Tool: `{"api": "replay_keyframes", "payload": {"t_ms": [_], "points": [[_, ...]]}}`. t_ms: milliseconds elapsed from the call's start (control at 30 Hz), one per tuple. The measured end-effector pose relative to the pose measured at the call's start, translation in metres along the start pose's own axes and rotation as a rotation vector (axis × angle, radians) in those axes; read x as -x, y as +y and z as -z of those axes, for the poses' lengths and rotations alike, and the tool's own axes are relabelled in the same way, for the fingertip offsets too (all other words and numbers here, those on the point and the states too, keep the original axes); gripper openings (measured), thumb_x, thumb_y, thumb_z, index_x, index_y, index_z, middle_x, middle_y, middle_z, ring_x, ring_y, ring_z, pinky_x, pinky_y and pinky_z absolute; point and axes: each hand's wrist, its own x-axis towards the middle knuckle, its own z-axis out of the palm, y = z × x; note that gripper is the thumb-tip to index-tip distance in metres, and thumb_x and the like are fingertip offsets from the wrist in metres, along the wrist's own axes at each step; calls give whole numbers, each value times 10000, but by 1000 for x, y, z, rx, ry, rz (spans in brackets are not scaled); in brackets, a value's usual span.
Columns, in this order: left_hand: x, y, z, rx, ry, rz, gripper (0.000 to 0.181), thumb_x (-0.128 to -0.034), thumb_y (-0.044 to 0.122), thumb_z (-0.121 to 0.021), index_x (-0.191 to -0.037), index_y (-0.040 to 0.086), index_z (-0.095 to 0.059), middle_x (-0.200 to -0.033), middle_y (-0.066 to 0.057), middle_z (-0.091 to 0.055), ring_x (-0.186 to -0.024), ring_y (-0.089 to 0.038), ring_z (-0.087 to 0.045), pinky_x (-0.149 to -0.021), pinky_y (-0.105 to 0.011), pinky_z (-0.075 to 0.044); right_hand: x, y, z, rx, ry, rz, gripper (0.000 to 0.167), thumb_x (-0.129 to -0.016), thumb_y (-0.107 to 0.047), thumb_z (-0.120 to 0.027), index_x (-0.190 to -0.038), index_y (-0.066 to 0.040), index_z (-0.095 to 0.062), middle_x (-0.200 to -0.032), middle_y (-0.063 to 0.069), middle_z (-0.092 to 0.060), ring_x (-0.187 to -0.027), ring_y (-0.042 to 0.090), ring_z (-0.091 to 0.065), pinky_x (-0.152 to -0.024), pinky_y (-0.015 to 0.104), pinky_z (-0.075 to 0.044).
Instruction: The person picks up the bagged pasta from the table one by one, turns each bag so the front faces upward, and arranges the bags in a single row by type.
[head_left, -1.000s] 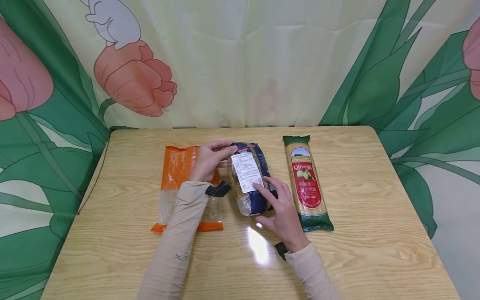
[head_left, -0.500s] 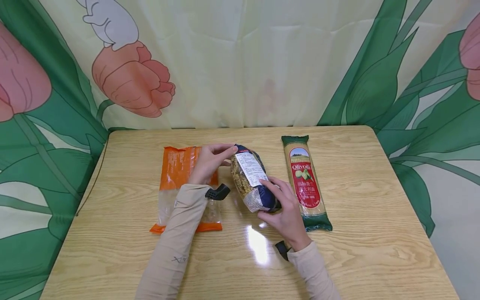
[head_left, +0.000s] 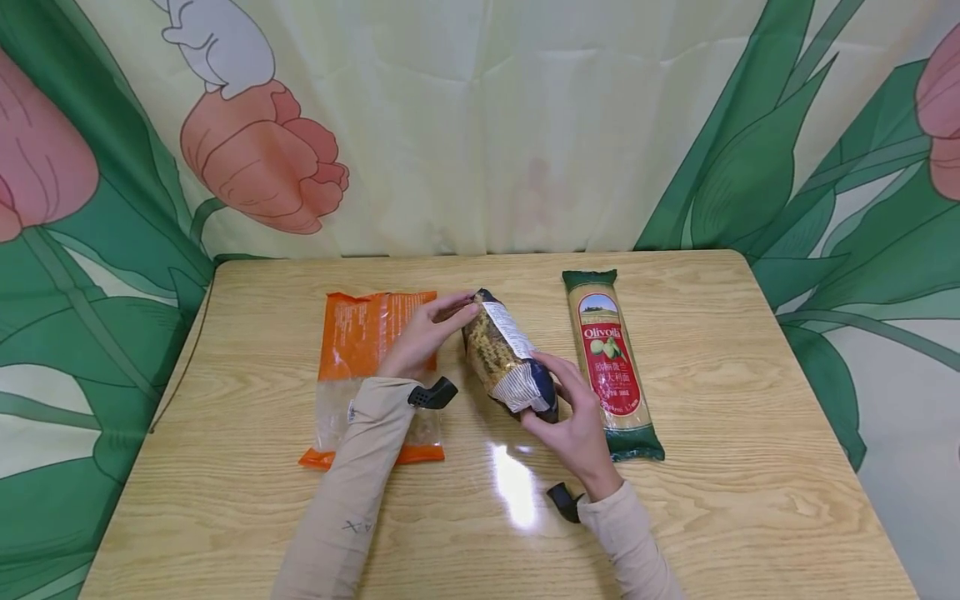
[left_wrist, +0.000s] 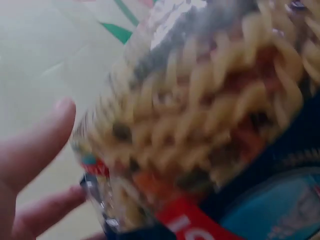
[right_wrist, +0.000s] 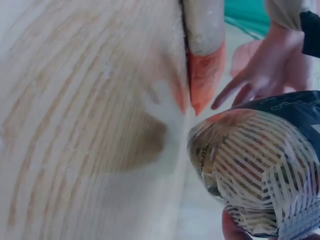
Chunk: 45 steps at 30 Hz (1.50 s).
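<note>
A clear and navy bag of spiral pasta [head_left: 495, 350] with a white label is held tilted above the table, its striped end towards the person. My left hand [head_left: 426, 333] holds its far end, thumb on the near side and fingers partly hidden behind. In the left wrist view, the thumb [left_wrist: 45, 135] lies beside the bag's end, and twisted pasta [left_wrist: 185, 115] shows through the clear film. My right hand [head_left: 573, 421] grips the near end between thumb and fingers. In the right wrist view, the bag's striped end [right_wrist: 255, 165] hangs over the tabletop.
An orange and clear plastic bag [head_left: 352, 342] lies flat on the wooden table [head_left: 720, 500], partly under the left forearm. To the right lies a long green-ended pack of spaghetti [head_left: 611, 358] with a red label. A flower-printed curtain [head_left: 562, 125] hangs behind the table.
The bag of pasta has rolled between both hands, its white label turning away to the right and its clear side coming up. Its near end has swung slightly right.
</note>
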Motion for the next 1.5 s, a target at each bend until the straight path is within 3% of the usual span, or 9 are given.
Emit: {"api": "replay_keyframes", "payload": {"t_ms": [167, 333, 500, 633, 867, 1067, 1200, 1400, 1500], "points": [[2, -8, 3, 93, -96, -55, 520, -991, 203, -621, -1488, 182, -469, -1515, -66, -453, -1412, -220, -403, -1184, -429, -313, 0, -1, -2, -78, 9, -32, 710, -718, 78, -761, -1364, -162, -590, -1328, 67, -595, -1165, 174, -568, -909, 299, -549], [3, -16, 5, 187, -198, -101, 597, -986, 125, -610, -1529, 256, -401, -1587, -10, -333, -1471, -244, -289, -1189, -482, -266, 1, -2, 0, -138, 17, -44, 709, -730, 102, -760, -1370, -144, -581, -1346, 68, -579, -1183, 169, -552, -918, 256, -526], [1, -20, 2, 330, -264, -143, 661, -963, 1, -563, -1556, 196, -347, -1604, -27, -298, -1446, -260, -298, -1137, -406, -340, 3, -3, 5, -189, 21, -46, 704, -740, 112, -747, -1379, -125, -571, -1362, 66, -567, -1198, 194, -538, -921, 247, -521], [0, -22, 1, 385, -268, -135, 666, -956, -40, -532, -1558, 171, -339, -1593, -49, -301, -1395, -249, -339, -1069, -326, -392, 4, -5, 7, -202, 7, -60, 706, -748, 107, -742, -1390, -125, -561, -1368, 57, -557, -1193, 213, -533, -916, 253, -527], [-3, -26, 0, 315, -182, -127, 610, -943, -19, -566, -1513, 113, -396, -1497, -97, -391, -1291, -230, -419, -995, -328, -423, 4, -5, 7, -206, -17, -57, 697, -747, 111, -741, -1384, -111, -564, -1376, 71, -550, -1216, 207, -524, -939, 266, -522], [-1, -24, 0, 269, -135, -65, 603, -967, -7, -555, -1526, 20, -329, -1573, -160, -311, -1424, -266, -322, -1150, -387, -326, 5, -6, 8, -270, -21, -79, 698, -745, 142, -708, -1386, -81, -549, -1351, 61, -556, -1201, 217, -532, -904, 277, -533], [0, -23, 3, 225, -167, -52, 626, -985, 71, -565, -1553, 56, -300, -1607, -135, -263, -1470, -264, -248, -1204, -448, -238, 7, -4, 9, -328, -11, -72, 689, -735, 171, -677, -1380, -26, -537, -1332, 57, -567, -1180, 207, -554, -879, 264, -545], [1, -25, 11, 166, -287, -78, 736, -963, 156, -643, -1582, 131, -246, -1577, -143, -302, -1370, -303, -355, -1110, -435, -365, 10, -1, 14, -386, 13, -69, 667, -747, 174, -647, -1380, 4, -524, -1319, 58, -588, -1151, 189, -594, -936, 246, -532], [2, -26, 14, 165, -314, -69, 814, -950, 206, -681, -1595, 144, -188, -1616, -125, -246, -1420, -300, -332, -1122, -410, -387, 10, -1, 16, -397, -1, -79, 666, -756, 165, -650, -1387, 0, -518, -1320, 60, -591, -1147, 189, -601, -935, 250, -535]]}}
